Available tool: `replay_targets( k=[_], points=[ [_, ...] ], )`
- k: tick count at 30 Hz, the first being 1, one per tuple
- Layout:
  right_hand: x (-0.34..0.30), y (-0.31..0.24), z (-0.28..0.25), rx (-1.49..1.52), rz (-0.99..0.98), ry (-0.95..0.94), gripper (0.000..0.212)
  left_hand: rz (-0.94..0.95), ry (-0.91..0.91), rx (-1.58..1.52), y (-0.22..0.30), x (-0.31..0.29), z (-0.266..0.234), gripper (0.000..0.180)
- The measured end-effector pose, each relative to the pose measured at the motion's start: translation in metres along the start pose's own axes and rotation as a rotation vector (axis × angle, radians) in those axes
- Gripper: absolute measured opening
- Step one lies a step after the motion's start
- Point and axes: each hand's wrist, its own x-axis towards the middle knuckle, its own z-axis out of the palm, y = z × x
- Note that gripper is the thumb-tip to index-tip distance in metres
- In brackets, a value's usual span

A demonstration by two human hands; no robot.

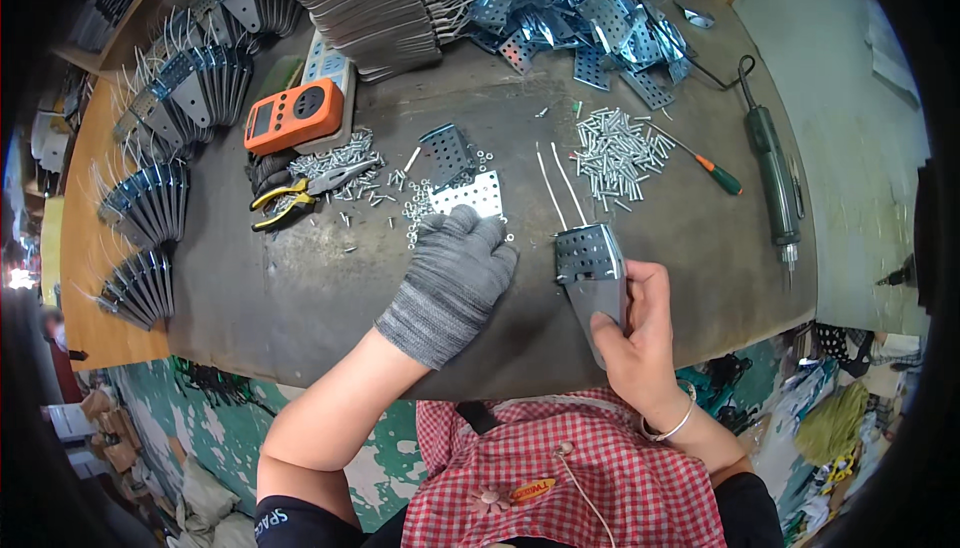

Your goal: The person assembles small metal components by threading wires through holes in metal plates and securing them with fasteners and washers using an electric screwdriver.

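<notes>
My left hand [452, 283], in a grey knitted glove, reaches to a bright perforated metal plate [478, 194]. Its fingers are bent and pressed together at the plate's near edge; the fingertips are hidden, so what they pinch cannot be seen. Small nuts [413, 220] lie scattered around that plate, and a darker bent perforated plate [447, 152] sits just behind it. Bare, my right hand [640, 348] grips a flat grey heating plate [598, 303] between thumb and fingers. A perforated metal cover [588, 254] wraps its far end, from which two white wire leads [563, 188] stick out.
Screws lie in a pile [622, 153] beside a green-handled screwdriver [718, 176]; a power screwdriver [774, 168] is at right. Pliers [312, 188], more screws [340, 163] and an orange meter [293, 116] are left. Stacked grey plates [355, 8] and perforated covers [600, 18] are at the back.
</notes>
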Motion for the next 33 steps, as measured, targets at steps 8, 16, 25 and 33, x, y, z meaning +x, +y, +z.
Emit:
replay_targets(
  k=[8,16,25,33],
  points=[
    [-0.005,0.005,0.013,-0.245,-0.082,0.046,0.051,-0.152,0.198,-0.262,0.020,0.009,-0.007,0.015],
    [-0.010,0.012,0.027,-0.396,-0.289,0.028,0.061,-0.272,0.215,-0.677,0.056,-0.003,-0.028,0.022],
    [0.001,-0.032,-0.041,-0.628,-0.087,-0.249,0.059,0.007,0.162,-0.407,0.054,-0.013,-0.021,0.031],
    [0.061,0.026,-0.262,-1.746,-0.162,0.625,0.050,-0.125,0.224,-0.479,0.063,-0.006,-0.011,0.017]
  ],
)
